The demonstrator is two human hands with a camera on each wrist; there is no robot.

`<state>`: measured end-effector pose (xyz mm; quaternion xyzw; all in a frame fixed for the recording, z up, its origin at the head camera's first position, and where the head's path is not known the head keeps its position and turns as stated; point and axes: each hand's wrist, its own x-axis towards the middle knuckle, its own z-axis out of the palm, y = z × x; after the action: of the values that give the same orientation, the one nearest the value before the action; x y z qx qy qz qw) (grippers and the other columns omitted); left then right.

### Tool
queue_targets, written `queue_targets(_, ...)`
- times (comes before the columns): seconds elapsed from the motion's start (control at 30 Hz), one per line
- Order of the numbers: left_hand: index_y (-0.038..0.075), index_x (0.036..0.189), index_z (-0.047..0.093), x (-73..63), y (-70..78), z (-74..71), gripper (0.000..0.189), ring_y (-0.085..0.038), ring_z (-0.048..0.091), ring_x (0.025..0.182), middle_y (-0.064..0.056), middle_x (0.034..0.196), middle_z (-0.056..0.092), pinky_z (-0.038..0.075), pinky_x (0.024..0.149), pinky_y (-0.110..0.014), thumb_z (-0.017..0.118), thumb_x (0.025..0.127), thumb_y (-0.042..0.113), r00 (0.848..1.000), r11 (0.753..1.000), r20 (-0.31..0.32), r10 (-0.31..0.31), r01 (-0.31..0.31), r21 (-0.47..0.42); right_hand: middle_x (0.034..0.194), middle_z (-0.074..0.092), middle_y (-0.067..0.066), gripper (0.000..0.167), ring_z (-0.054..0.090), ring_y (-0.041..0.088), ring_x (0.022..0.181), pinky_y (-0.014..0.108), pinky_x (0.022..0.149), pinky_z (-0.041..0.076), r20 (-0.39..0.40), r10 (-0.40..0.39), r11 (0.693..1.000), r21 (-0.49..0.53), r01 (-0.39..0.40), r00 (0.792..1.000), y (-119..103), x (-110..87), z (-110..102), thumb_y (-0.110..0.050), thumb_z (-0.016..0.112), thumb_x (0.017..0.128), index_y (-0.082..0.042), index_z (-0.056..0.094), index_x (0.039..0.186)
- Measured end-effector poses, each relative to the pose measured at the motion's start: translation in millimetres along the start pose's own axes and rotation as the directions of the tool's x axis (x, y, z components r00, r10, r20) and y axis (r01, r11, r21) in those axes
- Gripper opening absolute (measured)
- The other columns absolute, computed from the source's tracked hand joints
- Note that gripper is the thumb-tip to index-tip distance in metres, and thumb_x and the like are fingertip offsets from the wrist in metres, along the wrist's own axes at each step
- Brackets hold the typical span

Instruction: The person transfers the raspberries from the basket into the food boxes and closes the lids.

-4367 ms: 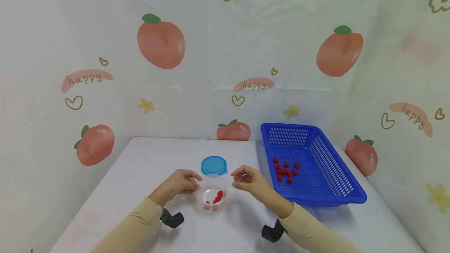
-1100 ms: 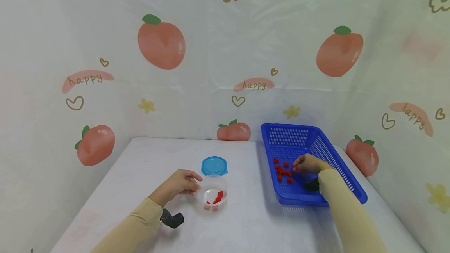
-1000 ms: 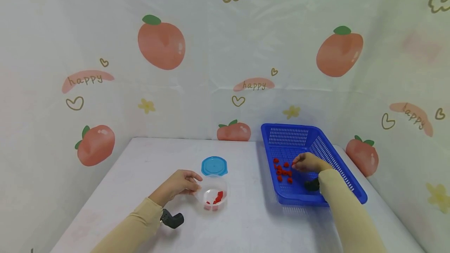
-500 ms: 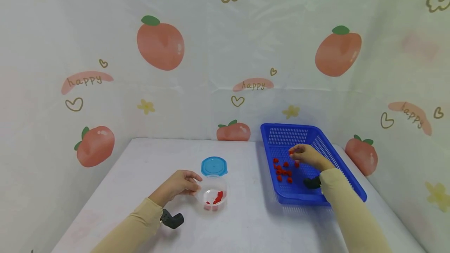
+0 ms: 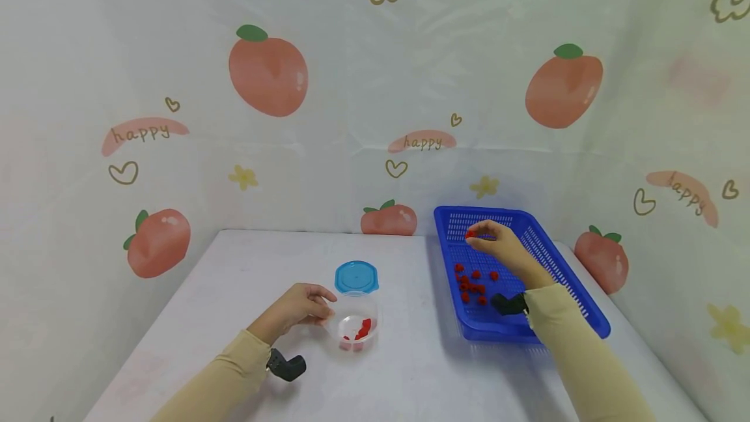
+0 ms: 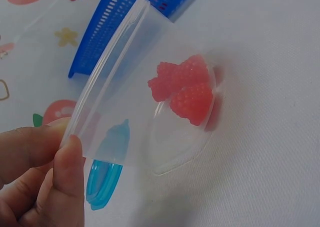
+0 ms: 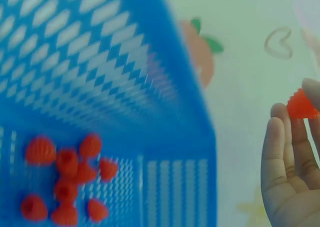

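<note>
A clear plastic tub (image 6: pixel 135 87) stands on the table with a few raspberries (image 6: pixel 192 94) at its bottom. My left hand (image 5: pixel 300 308) pinches the tub's rim between thumb and fingers. Over the far left part of the blue basket (image 5: pixel 527 329), my right hand (image 5: pixel 500 245) holds one red raspberry (image 7: pixel 301 106) between thumb and fingertips. The right wrist view has that raspberry outside the basket's wall, at the right edge. Several more raspberries (image 5: pixel 473 287) lie on the basket floor, toward its left side.
Just behind the tub lies a blue lid (image 5: pixel 356 277), flat on the white table (image 5: pixel 275 259). A printed cloth (image 5: pixel 346 83) hangs behind the table. Black devices (image 5: pixel 287 366) are strapped to both wrists.
The right hand went from above the tub into the basket, took up a raspberry and has risen with it, up and leftward. The left hand stays at the tub's rim.
</note>
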<state>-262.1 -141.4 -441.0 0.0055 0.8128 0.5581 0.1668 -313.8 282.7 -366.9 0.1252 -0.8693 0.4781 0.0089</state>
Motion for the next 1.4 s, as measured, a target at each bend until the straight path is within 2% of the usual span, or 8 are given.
queue_targets(0.13, -0.001, 0.106, 0.065, -0.2, 0.0, -0.3, 0.027, -0.017, 0.062, 0.065, -0.008, 0.078, 0.064, 0.059, 0.067, -0.03, 0.073, 0.081, 0.003, 1.0, 1.0, 0.003, 0.0, 0.0, -0.001, 0.118, 0.06, 0.017, 0.041, 0.056, 0.03, 0.115, 0.037, 0.096, 0.047, -0.007, -0.038, 0.997, 0.061, 0.039, 0.999, -15.5, -1.5, 10.6, -0.026, 0.064, 0.093, 0.002, 0.055, 0.121)
queue_targets(0.37, -0.002, 0.107, 0.065, -0.2, -0.6, -0.3, 0.026, -0.017, 0.062, 0.065, -0.008, 0.078, 0.064, 0.059, 0.067, -0.03, 0.073, 0.082, 0.003, 1.0, 1.0, 0.004, 0.004, -0.004, 0.0, 0.117, 0.061, 0.016, 0.038, 0.064, 0.01, 0.099, 0.027, 0.09, 0.052, 0.05, -0.08, 0.984, 0.166, 0.071, 0.995, -37.6, -10.8, 35.8, -0.027, 0.066, 0.092, -0.003, 0.059, 0.121)
queue_targets(0.53, -0.002, 0.108, 0.065, -0.3, -0.8, -0.3, 0.027, -0.017, 0.062, 0.066, -0.008, 0.079, 0.064, 0.059, 0.067, -0.031, 0.072, 0.083, 0.004, 1.0, 1.0, 0.005, 0.0, 0.0, 0.006, 0.112, 0.064, 0.008, 0.034, 0.064, 0.015, 0.098, 0.029, 0.088, 0.053, 0.084, -0.108, 0.972, 0.22, 0.087, 0.991, -49.9, -17.9, 56.0, -0.023, 0.068, 0.091, -0.003, 0.061, 0.118)
queue_targets(0.67, -0.002, 0.109, 0.065, 0.5, -1.9, -0.4, 0.028, -0.018, 0.062, 0.066, -0.008, 0.079, 0.064, 0.059, 0.067, -0.031, 0.073, 0.082, 0.004, 1.0, 1.0, 0.003, -0.001, 0.001, 0.009, 0.112, 0.064, 0.011, 0.033, 0.064, 0.016, 0.099, 0.03, 0.092, 0.051, 0.109, -0.108, 0.966, 0.247, 0.078, 0.988, -58.3, -23.6, 74.6, -0.02, 0.068, 0.09, -0.001, 0.061, 0.117)
queue_targets(0.73, -0.001, 0.109, 0.065, 1.1, -2.6, -0.3, 0.028, -0.018, 0.062, 0.067, -0.008, 0.08, 0.064, 0.059, 0.067, -0.031, 0.073, 0.082, 0.004, 1.0, 1.0, -0.001, -0.001, 0.001, 0.012, 0.112, 0.064, 0.015, 0.032, 0.064, 0.023, 0.101, 0.033, 0.093, 0.052, 0.121, -0.102, 0.962, 0.265, 0.067, 0.987, -60.5, -25.8, 85.2, -0.018, 0.068, 0.09, -0.001, 0.062, 0.115)
queue_targets(0.9, -0.002, 0.108, 0.065, 2.0, -3.4, -0.3, 0.028, -0.018, 0.062, 0.066, -0.008, 0.08, 0.064, 0.059, 0.067, -0.031, 0.072, 0.082, 0.003, 1.0, 1.0, -0.001, 0.0, 0.0, 0.008, 0.111, 0.063, 0.016, 0.033, 0.064, 0.03, 0.102, 0.034, 0.091, 0.054, 0.161, -0.099, 0.953, 0.299, 0.047, 0.982, -58.3, -30.4, 111.6, -0.017, 0.068, 0.09, 0.002, 0.06, 0.116)
queue_targets(1.07, -0.003, 0.108, 0.065, 2.6, -3.5, -0.5, 0.028, -0.017, 0.062, 0.066, -0.008, 0.078, 0.064, 0.059, 0.067, -0.031, 0.072, 0.082, 0.002, 1.0, 1.0, 0.008, 0.008, -0.008, -0.005, 0.111, 0.064, 0.013, 0.032, 0.065, 0.018, 0.097, 0.033, 0.09, 0.055, 0.201, -0.073, 0.951, 0.309, 0.008, 0.977, -52.6, -35.9, 136.0, -0.018, 0.068, 0.09, 0.0, 0.062, 0.115)
queue_targets(1.4, -0.003, 0.109, 0.064, 3.6, -4.6, -1.6, 0.029, -0.016, 0.062, 0.066, -0.007, 0.078, 0.064, 0.059, 0.067, -0.031, 0.073, 0.081, 0.003, 1.0, 1.0, 0.018, 0.014, -0.014, -0.008, 0.113, 0.065, 0.015, 0.037, 0.065, 0.016, 0.096, 0.031, 0.09, 0.055, 0.238, -0.016, 0.933, 0.353, -0.071, 0.971, -37.4, -42.6, 174.1, -0.017, 0.069, 0.089, 0.006, 0.059, 0.117)
